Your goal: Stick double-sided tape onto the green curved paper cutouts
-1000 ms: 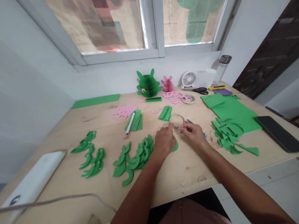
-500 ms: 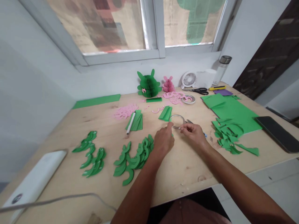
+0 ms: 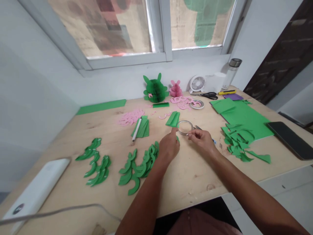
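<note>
My right hand (image 3: 202, 139) pinches a small white strip of tape (image 3: 187, 134) between thumb and index finger, just over the near edge of a thin tape roll (image 3: 185, 121). Close by on the left, my left hand (image 3: 168, 146) is curled closed, its index finger near the roll. A bit of green paper (image 3: 178, 139) shows at its fingers; the rest is hidden. Behind my right hand lie scissors (image 3: 198, 127), partly covered. Cut green paper arcs (image 3: 144, 163) form a pile beside my left forearm. More arcs with white strips (image 3: 97, 163) lie farther left.
Folded green paper (image 3: 173, 118) and a white pen (image 3: 137, 129) on green pieces lie ahead. Green scraps (image 3: 237, 140), green sheets (image 3: 251, 119) and a phone (image 3: 290, 138) are at right. Along the back stand honeycomb paper figures (image 3: 156, 90), a fan (image 3: 197, 84) and a bottle (image 3: 231, 75).
My left hand has shifted slightly left, away from my right hand, and the green bit at its fingers moved along. My right hand stays almost in place with the white strip.
</note>
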A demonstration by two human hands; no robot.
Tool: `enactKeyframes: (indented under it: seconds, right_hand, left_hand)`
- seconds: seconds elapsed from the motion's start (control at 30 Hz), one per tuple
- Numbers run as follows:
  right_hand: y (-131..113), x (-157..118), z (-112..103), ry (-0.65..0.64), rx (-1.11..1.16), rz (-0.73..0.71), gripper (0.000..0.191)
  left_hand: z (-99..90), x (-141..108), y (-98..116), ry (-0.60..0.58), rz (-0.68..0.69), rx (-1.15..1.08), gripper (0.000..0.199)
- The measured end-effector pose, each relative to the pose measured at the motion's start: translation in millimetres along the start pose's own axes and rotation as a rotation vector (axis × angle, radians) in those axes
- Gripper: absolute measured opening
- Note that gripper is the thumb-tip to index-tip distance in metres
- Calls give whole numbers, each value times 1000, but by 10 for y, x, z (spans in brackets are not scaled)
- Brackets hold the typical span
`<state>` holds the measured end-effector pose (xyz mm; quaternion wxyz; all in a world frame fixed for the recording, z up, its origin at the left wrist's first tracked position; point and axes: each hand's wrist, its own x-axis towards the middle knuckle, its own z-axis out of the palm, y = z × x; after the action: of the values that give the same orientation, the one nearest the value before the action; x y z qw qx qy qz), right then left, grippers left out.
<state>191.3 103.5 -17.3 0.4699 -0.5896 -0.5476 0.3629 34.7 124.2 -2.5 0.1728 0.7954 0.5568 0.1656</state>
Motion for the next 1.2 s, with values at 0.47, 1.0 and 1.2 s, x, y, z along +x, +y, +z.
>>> enactKeyframes:
  seconds: [0.47, 1.0, 1.2]
  right_hand:
    - [-40, -5, 10, -35, 159, 5, 29]
    - [-124, -57, 9, -107, 160, -73, 27]
    - [-158, -54, -15, -96, 141, -104, 27]
  left_hand:
    - [42, 31, -1, 171, 21, -538, 47]
    - [64, 31, 83, 56, -138, -1058, 38]
    - [53, 18, 114, -128, -213, -1285, 39]
